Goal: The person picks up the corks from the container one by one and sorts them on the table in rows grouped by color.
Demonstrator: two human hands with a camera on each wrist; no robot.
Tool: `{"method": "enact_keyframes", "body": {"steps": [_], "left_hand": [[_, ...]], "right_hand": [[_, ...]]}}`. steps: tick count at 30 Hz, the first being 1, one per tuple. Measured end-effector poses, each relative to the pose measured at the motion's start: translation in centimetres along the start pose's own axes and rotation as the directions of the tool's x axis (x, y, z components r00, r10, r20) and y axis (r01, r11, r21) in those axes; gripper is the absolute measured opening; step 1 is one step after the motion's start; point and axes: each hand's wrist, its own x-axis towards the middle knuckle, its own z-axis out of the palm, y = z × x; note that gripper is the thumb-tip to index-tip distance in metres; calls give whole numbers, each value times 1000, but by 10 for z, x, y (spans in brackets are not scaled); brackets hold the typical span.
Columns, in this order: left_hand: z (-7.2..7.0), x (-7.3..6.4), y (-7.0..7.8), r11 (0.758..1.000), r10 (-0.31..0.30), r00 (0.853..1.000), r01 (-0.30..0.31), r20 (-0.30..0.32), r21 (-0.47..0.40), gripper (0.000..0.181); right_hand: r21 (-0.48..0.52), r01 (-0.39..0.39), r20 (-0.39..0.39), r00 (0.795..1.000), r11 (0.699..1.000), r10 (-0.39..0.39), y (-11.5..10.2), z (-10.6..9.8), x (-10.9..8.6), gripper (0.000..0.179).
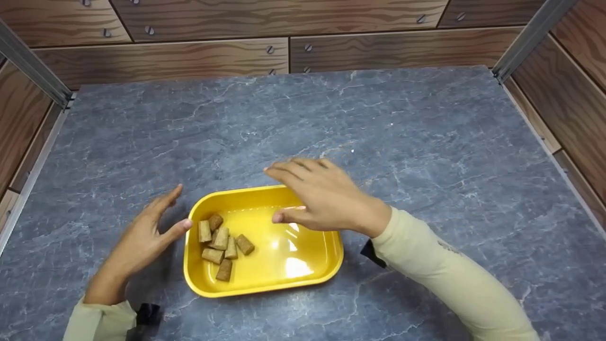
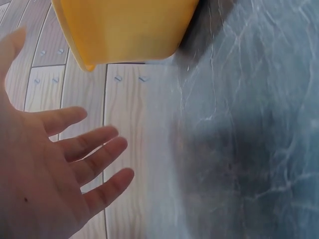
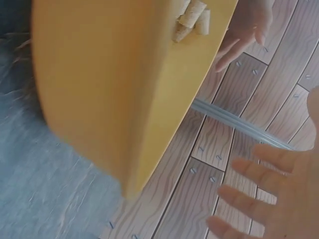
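Observation:
A yellow rectangular tub (image 1: 265, 288) with rounded corners sits on the table, with several short brown cork-like pieces (image 1: 220, 239) gathered at its left end. My left hand (image 1: 147, 234) is beside the tub's left rim, fingers spread and holding nothing; its thumb tip is close to the rim, and whether they touch I cannot tell. In the left wrist view the left hand (image 2: 55, 169) appears apart from the tub's outer wall (image 2: 129, 30). Over the tub's right part hovers my right hand (image 1: 326, 196), fingers extended. The right wrist view shows that hand (image 3: 279, 194) with nothing in its grasp.
A dark grey-blue marbled tabletop (image 1: 236, 128) surrounds the tub. Wood-patterned panels (image 1: 369, 52) stand at the back and both sides, with metal posts (image 1: 530, 40) at the rear corners. Tiny white specks (image 1: 352, 150) lie on the table behind the right hand.

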Motion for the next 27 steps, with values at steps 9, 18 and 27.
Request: {"method": "enact_keyframes", "body": {"steps": [9, 18, 27], "left_hand": [[5, 4, -4, 998, 6, 1000, -4, 29, -67, 65], [7, 8, -4, 997, -24, 998, 28, 55, -68, 63], [9, 8, -7, 994, -16, 997, 24, 74, -106, 62]], "right_hand": [[130, 118, 78, 989, 984, -129, -10, -4, 22, 67], [221, 169, 121, 973, 960, -199, -18, -1, 38, 57], [280, 188, 232, 938, 942, -256, -21, 8, 52, 56]]}}
